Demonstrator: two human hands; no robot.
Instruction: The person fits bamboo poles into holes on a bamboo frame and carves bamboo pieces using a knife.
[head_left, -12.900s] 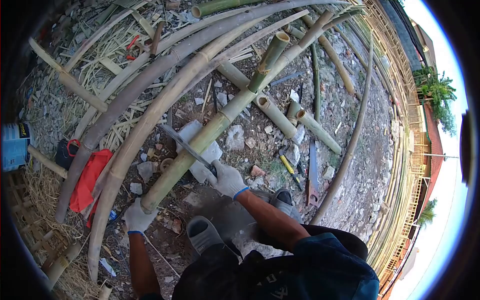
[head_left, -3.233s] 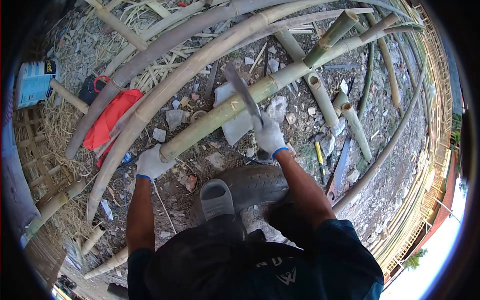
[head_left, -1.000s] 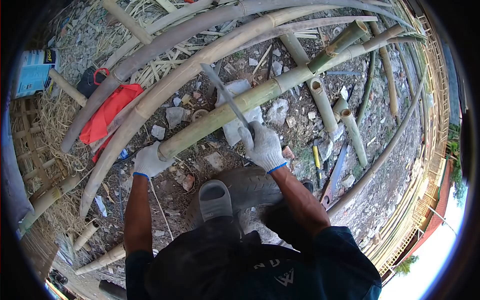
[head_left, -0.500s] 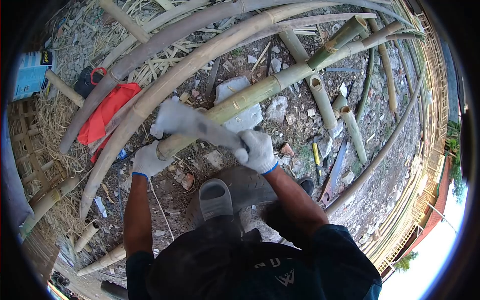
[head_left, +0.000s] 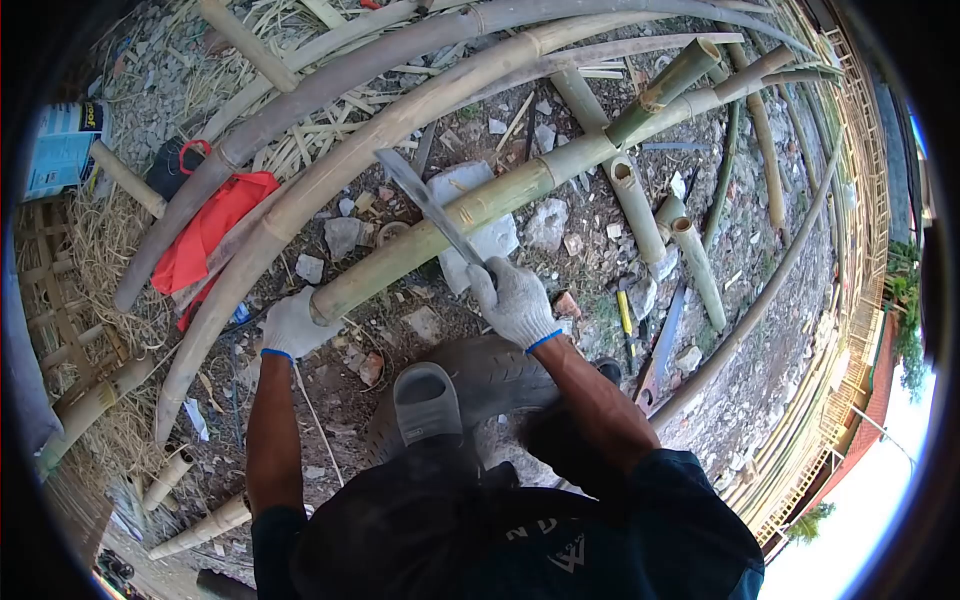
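Observation:
A thick green bamboo pole (head_left: 400, 258) slants from lower left to upper right, passing over a pale stone block (head_left: 493, 240). My left hand (head_left: 293, 325), in a white glove with a blue cuff, is closed round the pole's near end. My right hand (head_left: 518, 305), gloved alike, is closed on the handle of a machete; the handle is mostly hidden by the fingers. The machete's blade (head_left: 425, 200) points up and left and lies across the pole's upper side. An upright bamboo piece (head_left: 665, 85) stands out of the pole farther up.
Long curved bamboo poles (head_left: 345, 150) arch across the left and top. A red cloth (head_left: 215, 230) and a blue-white bucket (head_left: 62, 150) lie left. Right of my right hand are a yellow-handled tool (head_left: 625, 318) and a handsaw (head_left: 667, 345). A tyre (head_left: 495, 372) is below, beside my sandal (head_left: 427, 402).
The machete, blurred over the pole's near end half a second ago, now crosses the pole farther up. My right hand has shifted slightly. My left hand keeps its hold at the pole's end.

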